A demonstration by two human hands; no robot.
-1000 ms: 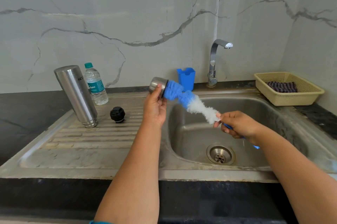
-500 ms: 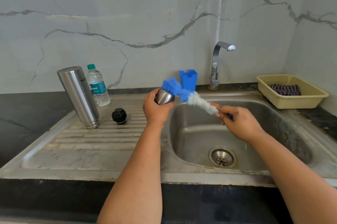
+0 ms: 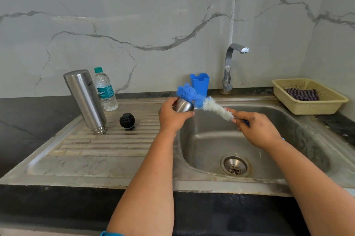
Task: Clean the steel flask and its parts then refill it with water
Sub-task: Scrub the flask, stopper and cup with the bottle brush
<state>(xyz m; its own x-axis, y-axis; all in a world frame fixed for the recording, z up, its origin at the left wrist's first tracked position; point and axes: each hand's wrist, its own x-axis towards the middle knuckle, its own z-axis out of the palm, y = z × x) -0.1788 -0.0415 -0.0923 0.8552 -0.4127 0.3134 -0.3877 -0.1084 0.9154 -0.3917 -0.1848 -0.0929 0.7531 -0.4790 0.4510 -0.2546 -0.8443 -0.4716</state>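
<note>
My left hand [image 3: 172, 118] grips the small steel cap cup [image 3: 183, 105] at the left rim of the sink basin [image 3: 215, 139]. My right hand [image 3: 257, 130] holds the handle of a blue and white bottle brush [image 3: 215, 108]. The brush's blue tip [image 3: 186, 92] lies over the cup's mouth. The steel flask body [image 3: 86, 101] stands upside down on the ribbed drainboard [image 3: 107, 139]. Its black stopper [image 3: 127, 121] sits to the right of it.
A plastic water bottle [image 3: 105, 91] stands behind the flask. A blue holder [image 3: 199, 83] and the tap [image 3: 228, 68] are at the back of the sink. A cream basket [image 3: 309, 99] with a dark cloth sits on the right counter.
The cup has turned from lying sideways with the brush inside it to mouth-up, lower in my left hand. The brush tip now sits above its rim. My right hand rose slightly.
</note>
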